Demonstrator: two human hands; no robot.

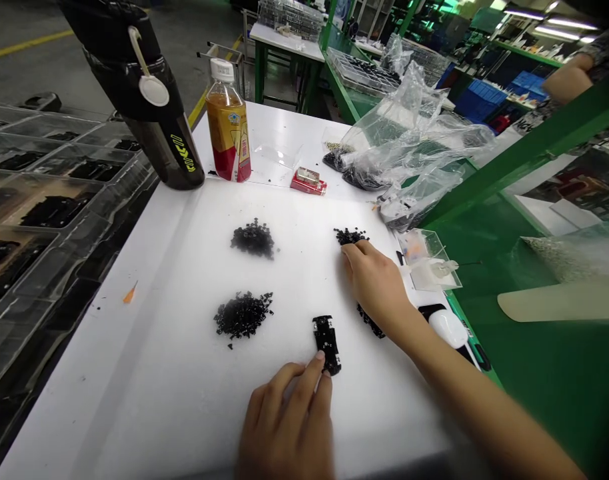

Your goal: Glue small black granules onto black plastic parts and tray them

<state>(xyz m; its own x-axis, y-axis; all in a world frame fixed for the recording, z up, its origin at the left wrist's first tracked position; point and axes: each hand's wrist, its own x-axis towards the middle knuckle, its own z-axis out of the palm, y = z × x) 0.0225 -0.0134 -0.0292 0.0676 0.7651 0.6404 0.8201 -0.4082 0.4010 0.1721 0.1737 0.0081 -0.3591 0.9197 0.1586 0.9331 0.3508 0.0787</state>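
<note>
A flat black plastic part (326, 341) with notched ends lies on the white work surface (184, 400). The fingertips of my left hand (292, 420) press on its near end and hold it there. Farther up, my right hand (377, 277) is at the near edge of a small pile of tiny black pieces (351, 235), its fingers bent together. What sits between those fingertips is hidden. Another pile of black pieces (370, 321) lies partly under my right wrist. Left of the black part are two more piles, a nearer one (243, 313) and a farther one (253, 239).
A dark drinking bottle (154, 127) and a drink bottle (229, 127) stand at the back left. Behind the piles lie a small red box (308, 181) and plastic bags (409, 147). A clear box (429, 260) sits right; compartment trays (79, 200) line the left.
</note>
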